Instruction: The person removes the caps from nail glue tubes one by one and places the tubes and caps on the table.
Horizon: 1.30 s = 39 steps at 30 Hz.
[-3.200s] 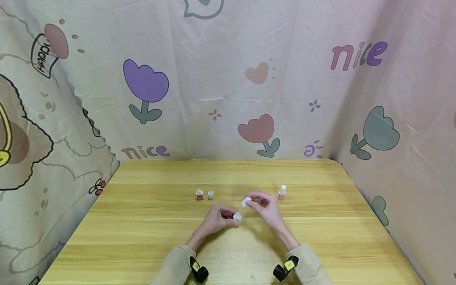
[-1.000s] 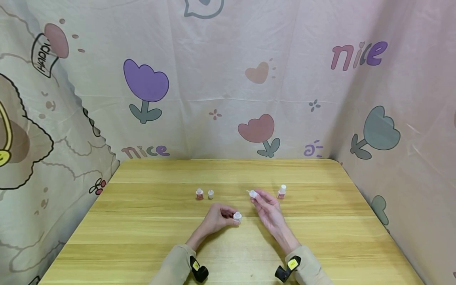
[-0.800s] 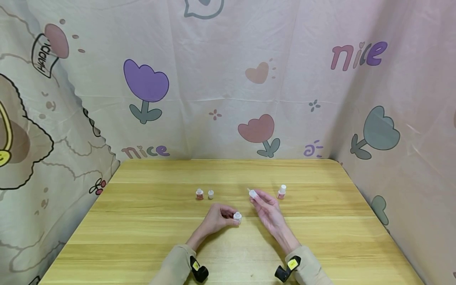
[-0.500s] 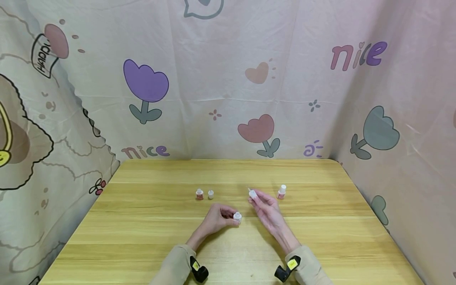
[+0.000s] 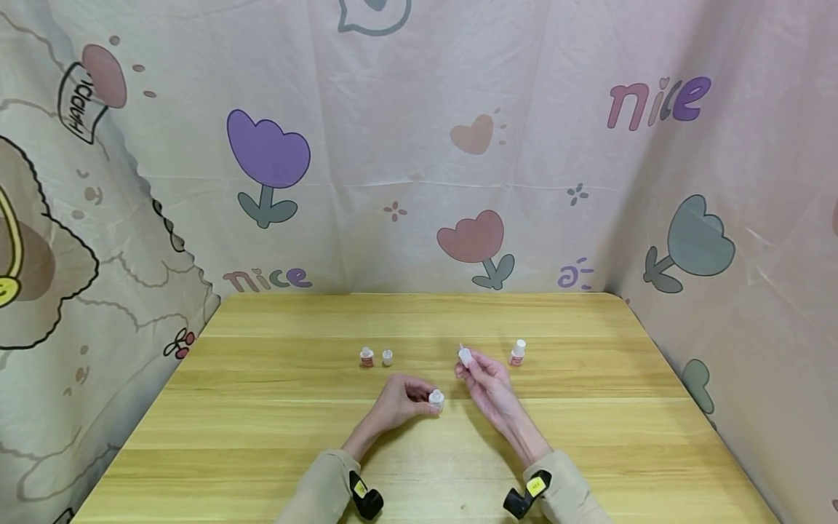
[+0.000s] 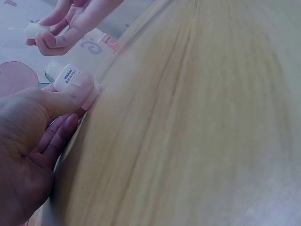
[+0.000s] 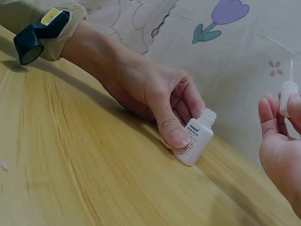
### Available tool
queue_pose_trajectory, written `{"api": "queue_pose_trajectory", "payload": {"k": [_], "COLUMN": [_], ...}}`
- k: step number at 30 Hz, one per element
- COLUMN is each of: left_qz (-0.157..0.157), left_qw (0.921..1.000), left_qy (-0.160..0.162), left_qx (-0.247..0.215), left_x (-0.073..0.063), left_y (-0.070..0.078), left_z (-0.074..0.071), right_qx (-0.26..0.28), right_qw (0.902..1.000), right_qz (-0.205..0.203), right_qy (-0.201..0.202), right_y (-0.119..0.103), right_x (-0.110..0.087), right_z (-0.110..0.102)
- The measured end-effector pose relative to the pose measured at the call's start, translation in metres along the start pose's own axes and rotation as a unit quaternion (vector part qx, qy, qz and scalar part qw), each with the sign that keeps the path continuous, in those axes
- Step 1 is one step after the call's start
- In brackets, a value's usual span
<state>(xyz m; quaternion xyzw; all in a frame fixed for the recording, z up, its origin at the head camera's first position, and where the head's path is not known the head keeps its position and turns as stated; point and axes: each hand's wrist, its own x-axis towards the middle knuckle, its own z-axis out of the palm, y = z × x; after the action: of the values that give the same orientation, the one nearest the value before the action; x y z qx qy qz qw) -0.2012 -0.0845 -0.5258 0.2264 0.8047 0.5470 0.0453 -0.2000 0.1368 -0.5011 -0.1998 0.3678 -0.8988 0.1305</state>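
My left hand [image 5: 401, 402] pinches a small white bottle [image 7: 195, 141] between thumb and fingers. The bottle stands on the table, its threaded neck uncovered and dark print on its front. To the right and a little higher, my right hand [image 5: 491, 386] pinches a white brush cap [image 5: 465, 356] between thumb and fingers. The cap's thin pale stem [image 7: 291, 70] points upward, apart from the bottle; whether its tip has bristles is too small to tell. In the left wrist view the same cap [image 6: 37, 31] shows at the upper left.
Farther back on the wooden table [image 5: 288, 429] stand a small red-labelled bottle [image 5: 366, 357] without its cap and a loose white cap [image 5: 388, 357] beside it. A capped red-labelled bottle [image 5: 518, 353] stands behind and right of my right hand. A printed cloth [image 5: 393, 145] hangs behind the table.
My right hand has lifted the brush cap from over the bottle's neck, moved it right and turned it, so the stem swings from downward, through leftward, to upward. My left hand stays still.
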Motion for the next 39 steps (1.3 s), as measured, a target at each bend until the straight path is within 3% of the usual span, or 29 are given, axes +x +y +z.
{"api": "queue_pose_trajectory", "payload": {"k": [10, 23, 39], "left_qz": [0.004, 0.006, 0.008], "left_qw": [0.9999, 1.0000, 0.9999], "left_qy": [0.002, 0.002, 0.002], "left_qx": [-0.009, -0.003, -0.007], "left_x": [0.0011, 0.0010, 0.0005], "left_y": [-0.0029, -0.0015, -0.0016], "left_z": [0.0010, 0.0004, 0.0005], "right_qx": [0.008, 0.000, -0.035], "right_qw": [0.9999, 0.9994, 0.9994], "right_qz": [0.007, 0.018, 0.002], "right_qy": [-0.002, 0.029, -0.006], "right_y": [-0.0006, 0.0003, 0.0023], "right_x": [0.0000, 0.0007, 0.0032], "right_z": [-0.0008, -0.0011, -0.0057]}}
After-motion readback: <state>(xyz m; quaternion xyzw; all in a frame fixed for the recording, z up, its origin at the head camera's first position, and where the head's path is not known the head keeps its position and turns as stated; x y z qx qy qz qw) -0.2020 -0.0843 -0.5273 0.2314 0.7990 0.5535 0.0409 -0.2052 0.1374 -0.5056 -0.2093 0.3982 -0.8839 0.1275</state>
